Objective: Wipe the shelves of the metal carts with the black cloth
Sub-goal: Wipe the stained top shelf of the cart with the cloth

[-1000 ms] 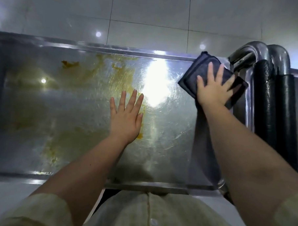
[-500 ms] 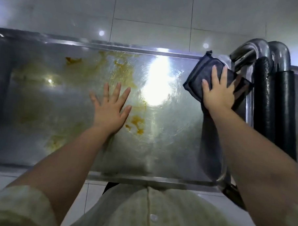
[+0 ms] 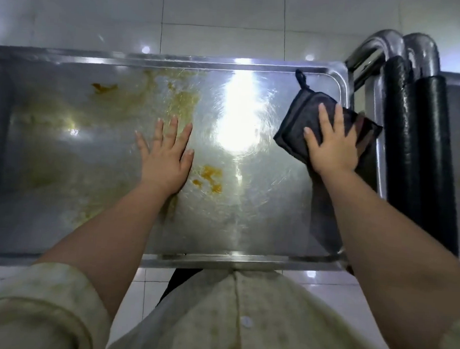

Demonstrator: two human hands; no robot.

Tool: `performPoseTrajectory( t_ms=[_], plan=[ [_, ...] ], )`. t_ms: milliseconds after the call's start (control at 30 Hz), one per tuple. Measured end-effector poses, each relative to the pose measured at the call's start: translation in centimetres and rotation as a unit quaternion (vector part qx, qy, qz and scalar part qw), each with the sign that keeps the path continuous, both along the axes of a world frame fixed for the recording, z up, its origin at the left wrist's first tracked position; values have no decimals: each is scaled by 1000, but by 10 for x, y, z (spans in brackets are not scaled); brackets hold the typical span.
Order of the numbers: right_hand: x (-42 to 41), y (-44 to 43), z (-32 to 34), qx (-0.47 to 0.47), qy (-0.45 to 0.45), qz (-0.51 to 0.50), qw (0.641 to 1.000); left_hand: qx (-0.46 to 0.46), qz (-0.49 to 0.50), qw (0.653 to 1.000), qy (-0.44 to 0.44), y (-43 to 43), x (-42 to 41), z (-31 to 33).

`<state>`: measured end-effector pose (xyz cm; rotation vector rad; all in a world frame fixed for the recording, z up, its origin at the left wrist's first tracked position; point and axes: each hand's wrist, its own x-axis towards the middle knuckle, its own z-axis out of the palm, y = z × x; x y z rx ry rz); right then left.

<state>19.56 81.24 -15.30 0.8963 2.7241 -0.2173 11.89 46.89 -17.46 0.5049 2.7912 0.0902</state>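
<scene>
The top shelf of a metal cart [image 3: 260, 228] fills the view, shiny steel with a raised rim. Yellow-orange smears [image 3: 210, 177] sit at its middle, and paler yellow stains spread over its left half. A folded black cloth [image 3: 302, 122] with a small hanging loop lies at the shelf's far right end. My right hand [image 3: 333, 144] presses flat on the cloth with straight, spread fingers. My left hand [image 3: 166, 155] rests flat on the bare steel near the middle, fingers straight, just left of the orange smears.
The cart's curved steel handle [image 3: 374, 48] with black foam grips [image 3: 406, 145] stands at the right, beside a second cart's handle [image 3: 424, 48]. White tiles [image 3: 222, 18] lie beyond the shelf. A bright light glare [image 3: 239, 122] reflects off the steel.
My right hand has slid the cloth back from the right rim onto the shelf surface. My left hand stays flat on the steel, now left of the orange smears.
</scene>
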Motion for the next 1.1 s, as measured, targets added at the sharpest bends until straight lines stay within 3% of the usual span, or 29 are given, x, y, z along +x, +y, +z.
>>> performPoseTrajectory(
  t_ms=[100, 233, 333, 400, 533, 667, 733, 800, 900, 967, 1100],
  plan=[
    [4, -48, -1, 25, -19, -18, 999, 2, -3, 1000, -4, 1, 1, 1],
    [-4, -171, -7, -25, -2, 194, 981, -7, -9, 1000, -3, -3, 0, 1],
    [3, -172, -7, -19, 6, 276, 961, -7, -27, 1000, -7, -10, -1, 2],
    [13, -128, -11, 0, 23, 229, 973, 1, -33, 999, -19, -12, -3, 4],
    [60, -39, -5, 33, -10, 0, 999, -2, -39, 999, -23, -14, 5, 6],
    [59, -89, -3, 28, -15, -59, 998, -16, -22, 999, -32, -20, 11, 5],
    [49, -147, -6, 1, -9, 16, 1000, -18, -21, 999, -32, -22, 10, 4],
    [51, -202, -9, -26, 5, 168, 985, -7, -22, 999, -24, -27, 10, 3],
    [60, -193, -9, -36, 29, 261, 964, 1, -25, 999, -20, -32, 12, 4],
    [74, -141, -12, -6, 20, 191, 981, -8, -25, 999, -20, -29, 12, 5],
    [123, -56, -3, 33, -29, -48, 998, -10, -28, 999, -29, -21, 12, 9]
  ],
)
